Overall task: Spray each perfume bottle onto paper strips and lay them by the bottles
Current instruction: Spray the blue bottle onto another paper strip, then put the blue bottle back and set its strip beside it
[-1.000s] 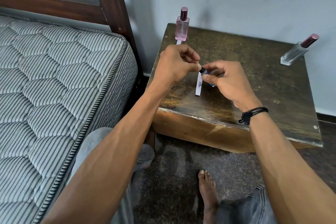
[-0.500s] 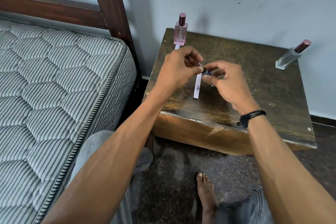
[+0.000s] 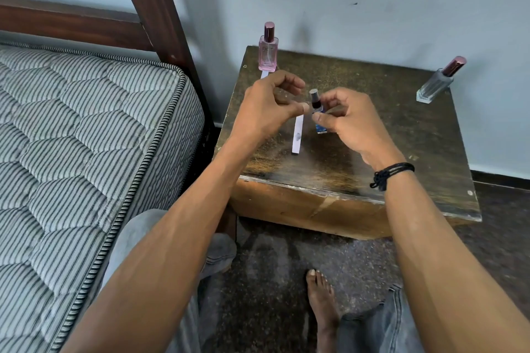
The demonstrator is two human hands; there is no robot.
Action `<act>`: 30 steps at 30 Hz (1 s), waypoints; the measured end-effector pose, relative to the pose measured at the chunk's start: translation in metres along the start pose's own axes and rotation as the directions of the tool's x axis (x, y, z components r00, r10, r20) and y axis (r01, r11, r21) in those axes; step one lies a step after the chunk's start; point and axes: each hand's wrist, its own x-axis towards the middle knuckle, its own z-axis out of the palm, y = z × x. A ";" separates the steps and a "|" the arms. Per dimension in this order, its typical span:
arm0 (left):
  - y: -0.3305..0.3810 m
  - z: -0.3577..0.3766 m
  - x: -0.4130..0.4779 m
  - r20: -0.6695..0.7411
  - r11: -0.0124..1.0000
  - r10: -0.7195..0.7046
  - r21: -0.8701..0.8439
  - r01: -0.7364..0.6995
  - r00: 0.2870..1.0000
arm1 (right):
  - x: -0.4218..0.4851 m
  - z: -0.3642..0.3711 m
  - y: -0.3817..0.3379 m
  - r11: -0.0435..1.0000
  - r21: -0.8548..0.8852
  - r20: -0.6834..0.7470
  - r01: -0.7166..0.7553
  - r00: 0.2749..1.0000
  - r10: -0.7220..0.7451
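My right hand [image 3: 347, 120] grips a small blue perfume bottle [image 3: 319, 123] with a dark spray top, upright over the middle of the wooden table [image 3: 401, 146]. Just left of it, my left hand [image 3: 269, 106] pinches the upper end of a white paper strip [image 3: 297, 135]; the strip points toward me and carries a damp spot. A pink bottle [image 3: 268, 53] stands at the table's back left corner, with another strip's end [image 3: 264, 74] showing in front of it. At the back right stands a clear bottle [image 3: 436, 84] with a maroon cap.
A striped mattress [image 3: 86, 152] and dark wooden bedpost [image 3: 155, 8] press close on the table's left. The wall runs right behind the table. My bare foot [image 3: 321, 304] and knees are on the dark floor below the table's front edge.
My left hand's fingers have come away from the blue bottle's top, which now shows fully. The bottle stands more upright in my right hand. The strip stays in my left hand.
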 end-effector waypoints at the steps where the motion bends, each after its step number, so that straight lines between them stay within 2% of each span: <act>1: -0.001 0.000 0.000 -0.005 1.000 -0.006 0.009 0.006 1.000 | 0.000 -0.002 0.000 1.000 0.000 -0.018 -0.006 1.000 0.006; 9: -0.012 -0.002 0.002 -0.026 0.982 -0.089 0.167 0.092 0.996 | 0.003 -0.011 0.009 0.993 0.044 -0.121 -0.108 0.986 0.113; 14: -0.013 -0.001 0.002 -0.010 0.979 -0.105 0.176 0.106 0.994 | 0.004 -0.012 0.011 0.984 0.089 -0.099 -0.151 0.982 0.160; 30: -0.014 -0.001 0.002 -0.006 0.977 -0.113 0.181 0.112 0.994 | 0.005 -0.014 0.015 0.973 0.078 -0.088 -0.215 0.971 0.222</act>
